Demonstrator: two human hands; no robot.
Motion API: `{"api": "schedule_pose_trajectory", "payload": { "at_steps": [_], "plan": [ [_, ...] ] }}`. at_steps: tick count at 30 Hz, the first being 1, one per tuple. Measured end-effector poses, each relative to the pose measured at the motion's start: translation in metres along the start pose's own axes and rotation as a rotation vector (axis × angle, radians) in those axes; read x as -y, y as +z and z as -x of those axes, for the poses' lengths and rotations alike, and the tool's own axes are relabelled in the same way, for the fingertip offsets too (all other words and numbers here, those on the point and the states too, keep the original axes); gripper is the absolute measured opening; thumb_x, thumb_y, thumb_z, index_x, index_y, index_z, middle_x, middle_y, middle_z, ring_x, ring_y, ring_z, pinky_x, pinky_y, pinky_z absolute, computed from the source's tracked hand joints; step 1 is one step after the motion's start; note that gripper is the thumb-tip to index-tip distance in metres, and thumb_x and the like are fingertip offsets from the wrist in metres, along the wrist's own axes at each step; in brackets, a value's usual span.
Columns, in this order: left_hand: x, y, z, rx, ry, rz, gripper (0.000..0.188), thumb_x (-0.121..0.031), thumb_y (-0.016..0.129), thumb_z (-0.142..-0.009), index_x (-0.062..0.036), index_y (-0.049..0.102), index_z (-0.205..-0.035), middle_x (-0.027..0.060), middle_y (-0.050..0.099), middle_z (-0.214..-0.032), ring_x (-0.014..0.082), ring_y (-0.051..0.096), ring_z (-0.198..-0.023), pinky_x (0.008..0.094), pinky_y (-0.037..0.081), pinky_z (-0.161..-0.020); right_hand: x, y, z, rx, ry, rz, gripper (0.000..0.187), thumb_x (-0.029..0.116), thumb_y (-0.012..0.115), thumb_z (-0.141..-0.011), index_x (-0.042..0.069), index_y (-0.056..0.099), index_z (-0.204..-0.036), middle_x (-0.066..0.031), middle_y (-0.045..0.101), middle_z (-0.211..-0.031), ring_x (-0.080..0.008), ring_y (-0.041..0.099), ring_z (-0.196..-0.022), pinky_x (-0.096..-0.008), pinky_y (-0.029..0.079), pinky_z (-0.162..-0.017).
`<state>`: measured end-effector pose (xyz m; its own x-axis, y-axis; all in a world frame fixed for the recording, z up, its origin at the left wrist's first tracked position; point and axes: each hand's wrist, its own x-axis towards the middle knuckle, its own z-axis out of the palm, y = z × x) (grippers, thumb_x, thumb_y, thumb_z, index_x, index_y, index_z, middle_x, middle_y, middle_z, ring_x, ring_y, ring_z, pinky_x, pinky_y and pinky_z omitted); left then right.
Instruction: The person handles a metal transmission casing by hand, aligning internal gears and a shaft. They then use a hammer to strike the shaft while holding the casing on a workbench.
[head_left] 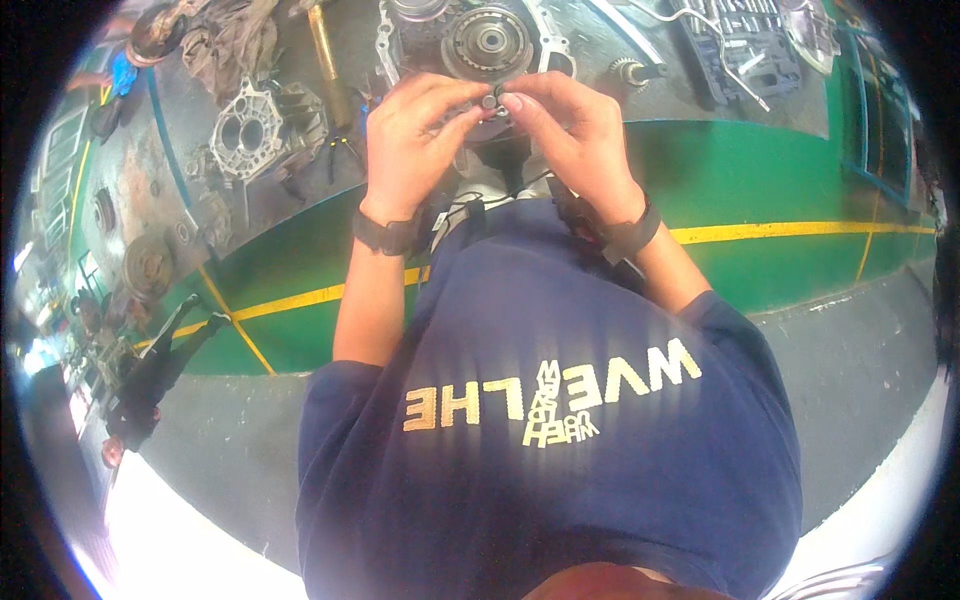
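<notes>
- Head camera view, looking down: a person's left hand and right hand meet at top centre, with a dark band on each wrist.
- Thumb and index finger of each hand are pinched together, the fingers of both clamped on a small metal piece. Fingertips partly cover it, so its full shape cannot be told.
- Just beyond the hands, a pale metal housing with a round, ringed gear sits on the grey desk.
- Left of the hands lie a casting with two round bores, a long brass-coloured bar and a crumpled brown cloth.
- To the right are a short toothed shaft and an open tool case.
- Green floor with yellow lines shows below the desk.
</notes>
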<state>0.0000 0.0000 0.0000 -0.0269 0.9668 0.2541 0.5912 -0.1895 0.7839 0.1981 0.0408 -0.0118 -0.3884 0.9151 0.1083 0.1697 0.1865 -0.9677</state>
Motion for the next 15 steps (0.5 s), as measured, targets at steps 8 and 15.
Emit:
{"api": "schedule_pose_trajectory", "payload": {
  "at_steps": [8, 15],
  "plan": [
    [0.004, 0.006, 0.003, -0.066, 0.018, 0.043, 0.02, -0.006, 0.081, -0.075, -0.0086, 0.078, -0.095, 0.0062, 0.075, -0.089, 0.0216, 0.069, -0.082, 0.032, 0.055, -0.073, 0.007, -0.004, -0.003, 0.103, 0.276, -0.219, 0.016, 0.016, 0.07, -0.096, 0.0, 0.071, -0.101, -0.0085, 0.075, -0.085, -0.0109, 0.071, -0.076, -0.0273, 0.055, -0.067],
    [0.004, -0.007, -0.006, 0.095, 0.066, 0.049, 0.022, -0.008, 0.079, -0.078, -0.0088, 0.077, -0.1, 0.0074, 0.074, -0.094, 0.0255, 0.069, -0.088, 0.0361, 0.055, -0.078, 0.006, 0.004, 0.0, 0.026, 0.227, -0.21, 0.022, 0.021, 0.074, -0.092, 0.0, 0.07, -0.1, -0.0077, 0.074, -0.081, -0.0109, 0.069, -0.074, -0.0263, 0.055, -0.065]
  ]
}}
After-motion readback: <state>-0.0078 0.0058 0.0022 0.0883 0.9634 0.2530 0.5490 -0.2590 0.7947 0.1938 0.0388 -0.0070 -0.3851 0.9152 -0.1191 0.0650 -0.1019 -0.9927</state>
